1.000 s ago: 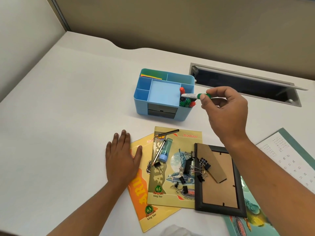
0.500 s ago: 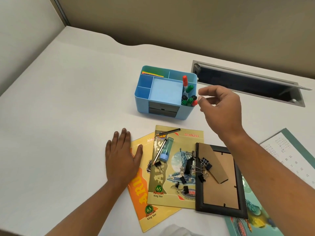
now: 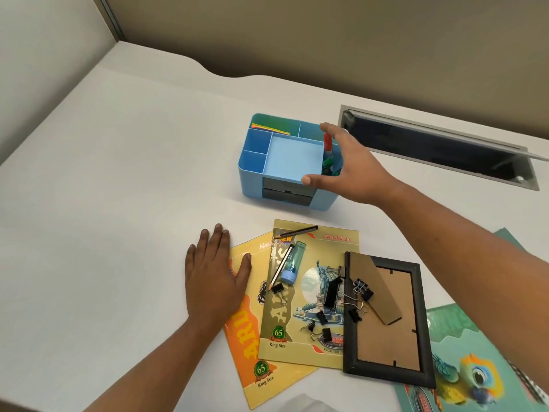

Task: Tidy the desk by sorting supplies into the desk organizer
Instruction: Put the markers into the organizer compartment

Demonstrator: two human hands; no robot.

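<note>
Over the organizer (image 3: 252, 176) our right hand (image 3: 353, 171) spreads wide, empty — left hand (image 3: 214, 278) flat on the tabletop (image 3: 118, 203), holding nothing; we should lift straight up, sparing the red marker (image 3: 327, 142).

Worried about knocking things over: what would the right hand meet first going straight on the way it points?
Probably the red-capped marker standing in the light blue plastic desk organizer; depth is unclear.

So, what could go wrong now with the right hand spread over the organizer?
The right hand is close to the tall red-capped marker; it may knock it over or push the organizer. Loose binder clips lie across the picture frame and the notebook; moving either could scatter them.
</note>
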